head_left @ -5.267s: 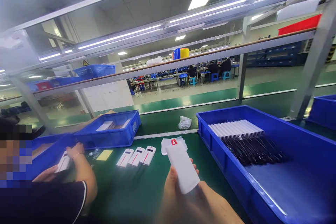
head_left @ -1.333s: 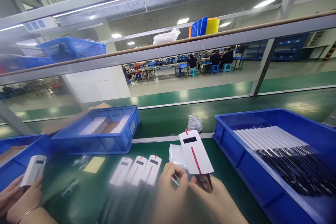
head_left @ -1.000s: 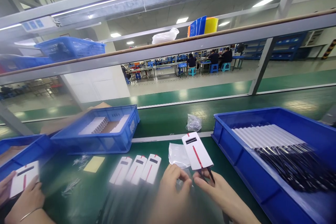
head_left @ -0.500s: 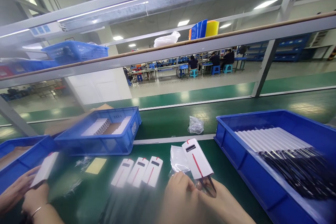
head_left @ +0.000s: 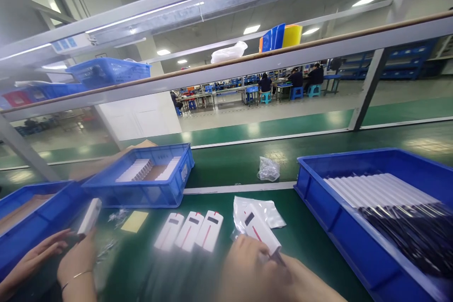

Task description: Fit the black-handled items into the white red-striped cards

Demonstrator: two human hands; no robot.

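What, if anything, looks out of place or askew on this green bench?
Little stands out. A crumpled clear plastic bag lies loose on the green bench beyond the white strip, away from the bins. Small clear scraps are scattered beside the yellow pad. The three white devices lie in a neat row.

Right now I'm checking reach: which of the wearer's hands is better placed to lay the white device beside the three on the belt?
Probably the left hand: it is nearer the three devices.

White box: now tilted low toward the clear bags, no longer upright.
Hands: closer together beneath it.
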